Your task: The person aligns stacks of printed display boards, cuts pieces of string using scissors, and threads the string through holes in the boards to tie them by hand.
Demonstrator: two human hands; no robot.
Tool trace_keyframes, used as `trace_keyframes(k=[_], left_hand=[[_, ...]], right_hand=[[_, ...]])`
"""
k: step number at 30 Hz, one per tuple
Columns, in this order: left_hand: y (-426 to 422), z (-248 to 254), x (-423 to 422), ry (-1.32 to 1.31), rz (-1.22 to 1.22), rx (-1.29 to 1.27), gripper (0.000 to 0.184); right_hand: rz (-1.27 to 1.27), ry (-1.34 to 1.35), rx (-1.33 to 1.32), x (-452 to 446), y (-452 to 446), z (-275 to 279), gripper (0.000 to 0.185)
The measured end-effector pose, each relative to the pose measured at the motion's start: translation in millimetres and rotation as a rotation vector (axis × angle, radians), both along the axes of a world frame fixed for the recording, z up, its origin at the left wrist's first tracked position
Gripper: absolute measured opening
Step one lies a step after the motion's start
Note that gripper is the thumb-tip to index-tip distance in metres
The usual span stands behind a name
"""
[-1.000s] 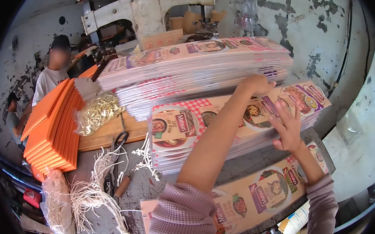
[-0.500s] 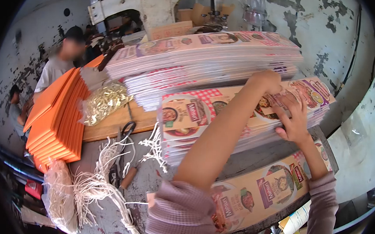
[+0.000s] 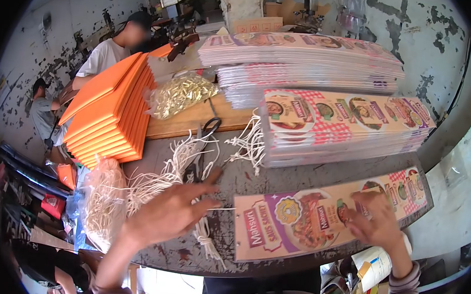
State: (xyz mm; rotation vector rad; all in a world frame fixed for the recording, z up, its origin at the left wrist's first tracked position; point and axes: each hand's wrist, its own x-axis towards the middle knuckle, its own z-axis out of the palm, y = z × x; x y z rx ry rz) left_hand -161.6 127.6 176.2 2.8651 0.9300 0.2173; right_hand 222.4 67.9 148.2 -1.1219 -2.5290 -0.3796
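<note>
A long laminated printed strip point(image 3: 306, 234) with food pictures lies along the table's front edge. My right hand point(image 3: 375, 217) rests on its right half, fingers apart and pointing left. My left hand point(image 3: 173, 211) is over the white cords point(image 3: 207, 240), left of the strip, its fingers stretched out and nothing visibly held. A thin white cord reaches from beneath those fingers to the strip's left end. Close to the left fingertips is a small brown cylinder point(image 3: 213, 174). Black-handled scissors point(image 3: 196, 160) lie partly under the cord bundle.
Behind the strip stands a stack of similar strips point(image 3: 345, 141), with a taller stack point(image 3: 307, 64) beyond. Orange folded pieces point(image 3: 109, 116) and a bag of gold-coloured small parts point(image 3: 182, 94) sit at left. A bagged cord bundle point(image 3: 103, 198) hangs near the edge. Two people are at back left.
Both hands have left the nearer stack. My left hand moved down and left to the cords; my right hand came down onto the front strip. The view has shifted.
</note>
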Motion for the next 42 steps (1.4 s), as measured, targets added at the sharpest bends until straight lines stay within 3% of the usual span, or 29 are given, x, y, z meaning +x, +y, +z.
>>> trace_keyframes(k=[5, 7, 12, 19, 25, 31, 37, 42], left_hand=[[-31.5, -38.5, -21.8, 0.03, 0.151, 0.027, 0.042], [-25.8, -49.2, -24.9, -0.013, 0.101, -0.016, 0.04], [-15.7, -69.6, -31.3, -0.209, 0.045, -0.003, 0.03], [-17.4, -82.3, -36.2, -0.272, 0.062, 0.062, 0.027], [-16.6, -83.9, -36.6, -0.271, 0.036, 0.074, 0.028], [-14.6, -84.8, -38.6, -0.312, 0.04, 0.14, 0.027], [-12.7, -86.1, -40.1, -0.322, 0.054, 0.194, 0.025], [-12.2, -87.1, -40.8, -0.322, 0.072, 0.186, 0.024]], right_hand=[[0.132, 0.255, -0.118, -87.5, -15.4, -23.4, 0.031], [0.196, 0.431, -0.14, -131.9, -22.7, -31.7, 0.026], [0.039, 0.276, -0.144, -207.8, -50.3, -53.1, 0.022], [-0.125, 0.203, -0.06, -226.3, -67.3, -76.5, 0.012], [-0.242, 0.156, 0.032, -238.1, -66.9, -80.9, 0.03], [-0.192, 0.241, 0.041, -238.9, -58.8, -81.4, 0.01], [-0.107, 0.414, -0.147, -219.6, -76.7, -76.0, 0.014], [0.249, 0.815, -0.624, -177.3, -84.9, -47.8, 0.012]])
